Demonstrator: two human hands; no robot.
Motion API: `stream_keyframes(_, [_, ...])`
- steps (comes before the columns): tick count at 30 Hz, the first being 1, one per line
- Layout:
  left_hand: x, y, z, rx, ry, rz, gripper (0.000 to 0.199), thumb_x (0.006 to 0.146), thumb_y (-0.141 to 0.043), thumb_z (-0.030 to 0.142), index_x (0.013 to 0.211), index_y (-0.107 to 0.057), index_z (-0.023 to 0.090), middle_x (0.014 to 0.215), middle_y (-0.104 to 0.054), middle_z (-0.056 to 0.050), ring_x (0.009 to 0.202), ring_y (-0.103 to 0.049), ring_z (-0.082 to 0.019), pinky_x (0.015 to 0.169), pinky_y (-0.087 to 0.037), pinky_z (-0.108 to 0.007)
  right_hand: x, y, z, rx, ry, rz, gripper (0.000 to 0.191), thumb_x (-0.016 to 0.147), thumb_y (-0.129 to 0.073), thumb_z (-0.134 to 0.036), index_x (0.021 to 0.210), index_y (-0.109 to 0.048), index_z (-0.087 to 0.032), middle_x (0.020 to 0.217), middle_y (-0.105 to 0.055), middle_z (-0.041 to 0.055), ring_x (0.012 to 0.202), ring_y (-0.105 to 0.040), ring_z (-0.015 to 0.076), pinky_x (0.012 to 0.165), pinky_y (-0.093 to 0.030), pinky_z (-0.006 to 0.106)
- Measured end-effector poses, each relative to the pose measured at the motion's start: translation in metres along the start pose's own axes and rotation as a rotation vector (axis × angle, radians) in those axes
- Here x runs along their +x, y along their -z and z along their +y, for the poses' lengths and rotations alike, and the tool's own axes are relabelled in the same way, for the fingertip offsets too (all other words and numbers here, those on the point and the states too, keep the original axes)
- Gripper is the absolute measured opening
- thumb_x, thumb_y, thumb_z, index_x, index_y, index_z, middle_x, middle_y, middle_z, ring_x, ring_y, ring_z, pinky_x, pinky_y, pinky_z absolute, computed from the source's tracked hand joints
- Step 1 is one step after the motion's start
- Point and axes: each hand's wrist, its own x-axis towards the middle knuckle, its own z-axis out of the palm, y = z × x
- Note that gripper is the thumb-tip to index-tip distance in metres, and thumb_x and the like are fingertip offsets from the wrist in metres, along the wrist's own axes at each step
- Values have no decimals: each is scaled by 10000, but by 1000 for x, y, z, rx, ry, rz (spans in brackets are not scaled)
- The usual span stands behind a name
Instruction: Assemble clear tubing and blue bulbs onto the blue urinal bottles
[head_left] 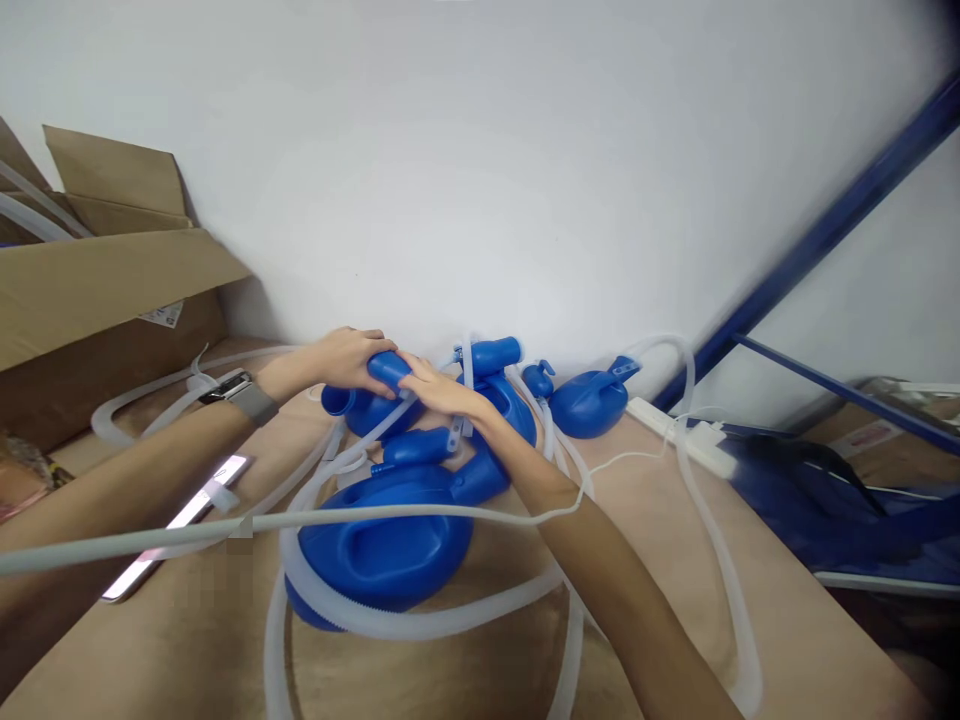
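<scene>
My left hand is closed round the raised blue end of a blue plastic urinal bottle near the wall. From the other side, my right hand grips the same part, its thumb and fingers close to the left fingers. A pale flexible hose runs down beside the hands. In front lies a large blue urinal bottle on its side, with a corrugated hose looping across it. Another blue bottle stands just right of my hands, partly hidden by my right wrist.
Farther right sits another blue bottle by a white power strip. A phone lies on the wooden table under my left forearm. An open cardboard box is at left. A white cable crosses the foreground; blue metal framing rises at right.
</scene>
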Motion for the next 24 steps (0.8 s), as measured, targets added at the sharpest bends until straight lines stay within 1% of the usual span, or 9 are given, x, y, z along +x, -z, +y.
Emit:
stream_keyframes(4, [-4,-1,-4,-52,2,49,853,776,-580,915,1300,-717,256,1223,-730,-99,1076,-727,-346,882,-509,-367,-4,1,6,48,11,4,697,1013,-492,-357,1691,-365,-257,1732,-404,92,1578,-419,314,1337,-298,534])
stream_keyframes(7, [-9,-2,-7,-94,-19,75,870,759,-606,918,1302,-705,245,1184,-737,-90,1049,-726,-312,907,-505,-350,-10,4,14,156,87,-3,719,1000,-531,-354,1697,-362,-309,1776,-355,23,1656,-295,277,1377,-206,500])
stream_keyframes(10, [-15,-3,-11,-128,-17,117,931,737,-611,943,1332,-686,230,1203,-731,-112,1084,-717,-331,992,-490,-394,-16,8,23,283,199,-40,838,970,-636,-453,1721,-313,-269,1820,-261,29,1707,-150,263,1395,-112,453])
stream_keyframes(11, [-16,-4,-12,-153,-8,131,950,719,-617,956,1329,-688,231,1208,-731,-118,1104,-710,-347,1021,-480,-421,-18,9,25,297,221,-46,878,955,-666,-480,1724,-305,-256,1820,-259,46,1705,-157,270,1393,-121,451])
stream_keyframes(13, [-19,-6,-15,-231,18,149,983,667,-637,982,1302,-700,233,1205,-734,-120,1122,-701,-367,1048,-470,-453,-19,11,29,312,240,-34,902,932,-698,-460,1720,-311,-252,1785,-335,85,1660,-289,293,1371,-221,476])
stream_keyframes(16, [-22,-7,-19,-338,60,145,1018,637,-630,1006,1287,-696,225,1246,-737,-123,1154,-692,-364,1025,-502,-428,-20,12,31,365,248,17,833,922,-669,-353,1691,-362,-264,1629,-526,115,1459,-548,282,1239,-449,475])
stream_keyframes(18, [-23,-7,-22,-363,76,136,1031,651,-608,1013,1308,-682,222,1298,-729,-124,1195,-682,-357,1019,-518,-408,-19,11,32,396,241,53,736,940,-617,-309,1649,-427,-262,1470,-630,102,1316,-637,250,1159,-512,449])
stream_keyframes(21, [-23,-5,-27,-377,62,103,1040,623,-642,1002,1320,-685,231,1303,-726,-110,1204,-678,-350,1039,-515,-395,-21,8,34,350,174,174,561,998,-481,-271,1557,-533,-255,1142,-713,52,1085,-698,211,1076,-546,422])
stream_keyframes(24, [-21,-2,-33,-354,63,68,1043,587,-681,980,1311,-700,229,1268,-726,-113,1169,-685,-360,1050,-504,-419,-30,9,37,233,67,361,526,1047,-305,-255,1507,-560,-233,882,-652,14,880,-678,202,964,-571,393])
